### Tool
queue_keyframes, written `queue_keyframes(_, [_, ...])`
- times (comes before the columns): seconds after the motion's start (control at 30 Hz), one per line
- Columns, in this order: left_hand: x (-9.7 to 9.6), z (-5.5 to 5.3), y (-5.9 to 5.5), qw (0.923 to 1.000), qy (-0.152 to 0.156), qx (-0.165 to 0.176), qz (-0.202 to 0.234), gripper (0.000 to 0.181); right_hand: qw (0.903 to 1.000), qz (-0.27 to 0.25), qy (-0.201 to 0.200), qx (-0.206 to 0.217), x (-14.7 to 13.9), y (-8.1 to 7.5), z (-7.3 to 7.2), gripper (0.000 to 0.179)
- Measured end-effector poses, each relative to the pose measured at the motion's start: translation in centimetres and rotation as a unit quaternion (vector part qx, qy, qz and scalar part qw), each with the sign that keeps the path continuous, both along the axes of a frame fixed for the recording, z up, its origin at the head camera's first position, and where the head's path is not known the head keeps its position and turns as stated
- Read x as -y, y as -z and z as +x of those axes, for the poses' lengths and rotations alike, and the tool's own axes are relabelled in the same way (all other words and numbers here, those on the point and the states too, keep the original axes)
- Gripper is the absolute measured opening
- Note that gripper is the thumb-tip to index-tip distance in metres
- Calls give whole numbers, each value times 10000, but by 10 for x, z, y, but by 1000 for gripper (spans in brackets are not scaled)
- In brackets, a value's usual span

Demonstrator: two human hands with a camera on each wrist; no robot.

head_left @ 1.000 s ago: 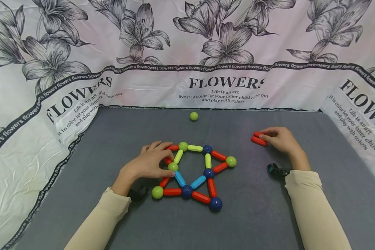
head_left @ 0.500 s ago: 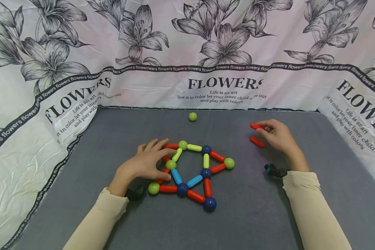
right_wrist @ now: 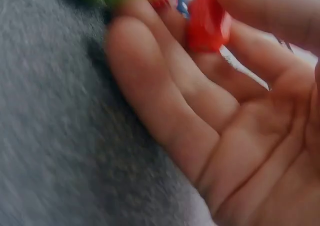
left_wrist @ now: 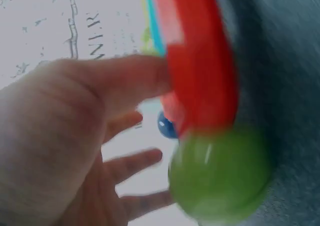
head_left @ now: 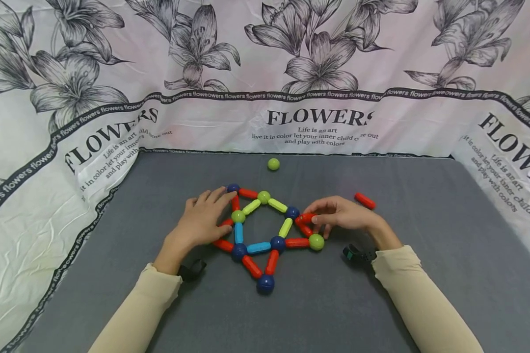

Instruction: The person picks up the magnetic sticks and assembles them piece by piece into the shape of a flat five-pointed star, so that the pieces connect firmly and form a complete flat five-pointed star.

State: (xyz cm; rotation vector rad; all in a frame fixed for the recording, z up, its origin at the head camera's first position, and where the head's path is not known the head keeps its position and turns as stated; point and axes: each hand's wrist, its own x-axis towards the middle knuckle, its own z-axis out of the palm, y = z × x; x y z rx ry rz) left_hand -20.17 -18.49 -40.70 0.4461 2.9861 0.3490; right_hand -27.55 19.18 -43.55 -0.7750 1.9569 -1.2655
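Observation:
A flat star-shaped frame of magnetic rods and balls lies on the table, with lime rods [head_left: 277, 205] and blue rods [head_left: 259, 248] round its middle and red rods [head_left: 251, 267] forming points. My left hand [head_left: 198, 220] spreads over its left side, hiding part of it. In the left wrist view, my thumb touches a red rod [left_wrist: 205, 71] beside a green ball [left_wrist: 220, 178]. My right hand [head_left: 344, 214] pinches a loose red magnetic rod [head_left: 308, 217] between thumb and fingers, at the blue ball [head_left: 292, 213] on the frame's right. A green ball [head_left: 316, 242] lies just below those fingers.
One red rod [head_left: 364, 201] lies apart at the right, beyond my right hand. A single green ball [head_left: 273, 164] rests near the back edge. Behind the grey tabletop [head_left: 335, 304] hangs a white flower-printed cloth [head_left: 229, 122].
My right hand has carried a red rod left and nearer to the frame's right side. The frame has turned clockwise under my left hand, and a blue ball now shows at its upper left.

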Motion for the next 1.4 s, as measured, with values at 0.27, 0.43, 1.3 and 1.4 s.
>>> queue_keyframes(0.27, [2, -3, 8, 9983, -563, -157, 47, 33, 9962, 1, -870, 71, 9, -2, 7, 27])
queue_keyframes(0.43, [1, -3, 11, 9987, -463, -91, 170, 34, 9921, 196, 318, -1196, 11, 0, 5, 22])
queue_keyframes(1.3, [0, -8, 22, 9911, -1184, -167, 583, 36, 9822, 427, 15, -1830, 20, 4, 9, 25])
queue_keyframes(1.4, [0, -9, 21, 9929, -988, -166, 637, 33, 9818, 439, 26, -1846, 20, 4, 10, 26])
